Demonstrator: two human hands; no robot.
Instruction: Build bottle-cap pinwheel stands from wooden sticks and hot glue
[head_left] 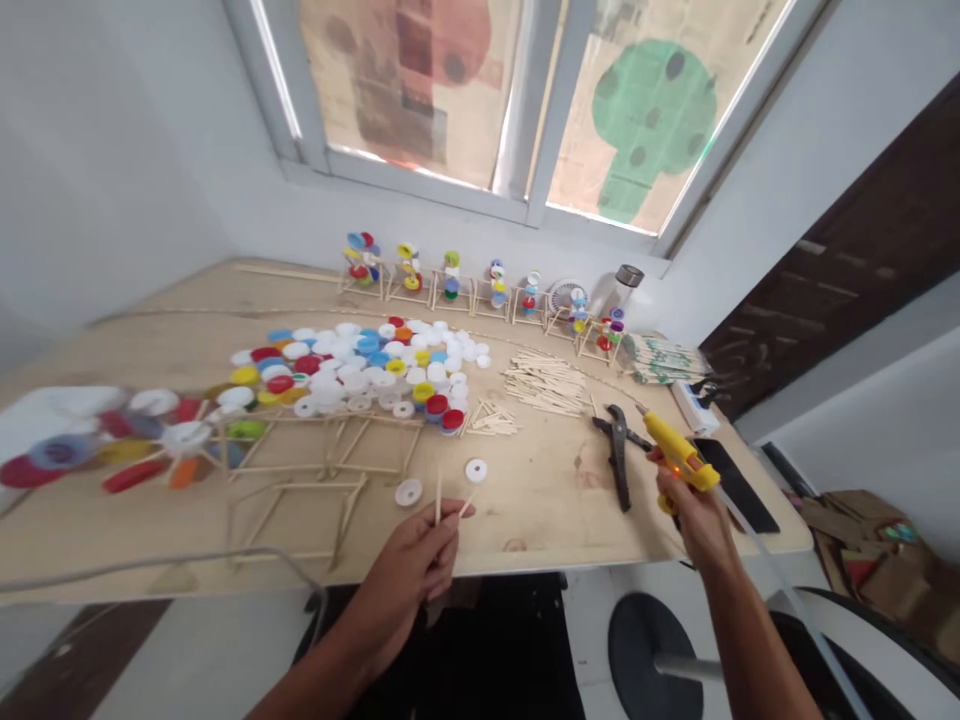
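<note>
My left hand [429, 548], at the front edge of the table, pinches thin wooden sticks [439, 500] that point upward and apart. On the right, my right hand [694, 505] is wrapped round the handle of a yellow glue gun [681, 450], whose nozzle points up and to the left. Two white discs, a ring [476, 470] and a cap [409, 492], lie just beyond my left hand. Black-handled pliers or cutters [618, 455] rest left of the glue gun. A pile of cut sticks [545, 382] lies further back.
Colourful bottle caps [352, 370] cover the middle left. Stick frames [281, 520] and a blurred cap wheel [186, 438] stand left, near a grey cable [187, 553]. Small cap wheels [451, 275] line the back. A phone [739, 485] and power strip [694, 405] lie right.
</note>
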